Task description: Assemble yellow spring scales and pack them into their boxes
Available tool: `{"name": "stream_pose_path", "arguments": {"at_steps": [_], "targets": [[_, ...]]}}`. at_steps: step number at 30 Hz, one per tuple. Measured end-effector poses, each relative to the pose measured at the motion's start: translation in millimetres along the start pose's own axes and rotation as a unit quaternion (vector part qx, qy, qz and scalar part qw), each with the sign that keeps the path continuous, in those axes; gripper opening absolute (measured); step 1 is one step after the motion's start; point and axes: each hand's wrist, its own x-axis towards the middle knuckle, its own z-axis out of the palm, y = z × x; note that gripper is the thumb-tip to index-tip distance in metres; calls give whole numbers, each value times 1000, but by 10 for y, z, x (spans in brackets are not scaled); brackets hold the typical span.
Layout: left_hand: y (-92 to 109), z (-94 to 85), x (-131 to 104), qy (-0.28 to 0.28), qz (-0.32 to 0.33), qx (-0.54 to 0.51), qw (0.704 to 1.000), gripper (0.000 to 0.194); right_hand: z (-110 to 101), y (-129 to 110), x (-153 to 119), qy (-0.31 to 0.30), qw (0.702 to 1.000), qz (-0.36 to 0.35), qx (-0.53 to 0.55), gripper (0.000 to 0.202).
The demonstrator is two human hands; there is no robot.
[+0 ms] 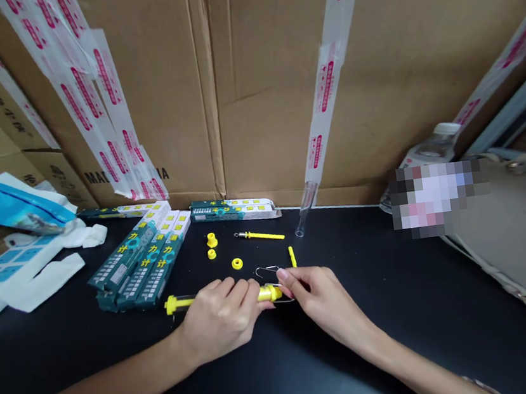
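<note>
My left hand (224,313) is wrapped round a yellow spring scale (178,304) lying crosswise, its yellow ends showing past my fingers. At its right end, my right hand (321,289) pinches with thumb and forefinger at a thin wire hook (286,300). My fingers partly hide where the wire meets the yellow end. Just beyond lies another bent wire hook (266,269). Further back are a yellow flanged cap (211,240), a small yellow ring (211,254), a larger yellow ring (237,263), a yellow rod with a metal end (265,235) and a short yellow stick (292,256).
A clear tube (305,212) lies near the cardboard wall (269,94). Dark green printed boxes (141,263) are grouped at the left, more boxes (233,209) at the back. A white power strip (17,268) is far left; a bottle (434,147) and beige bag (513,243) stand right.
</note>
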Motion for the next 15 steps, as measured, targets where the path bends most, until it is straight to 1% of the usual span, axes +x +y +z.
{"name": "stream_pose_path", "arguments": {"at_steps": [8,10,11,13,15], "targets": [[35,-11,-17,-15,-7,-6,1000,29,0,-35,-21,11,999,-5,-41,51],[34,-6,-37,-11,-5,-3,1000,30,-22,-28,-6,8,999,-12,-43,52],[26,-4,-50,-11,-5,0,1000,29,-47,-14,3,15,999,-19,-45,51],[-6,-6,-78,-12,-13,5,1000,26,-124,38,22,59,997,-34,-48,48],[-55,-22,-98,-8,-29,9,1000,23,-215,111,35,125,990,-50,-45,45]]}}
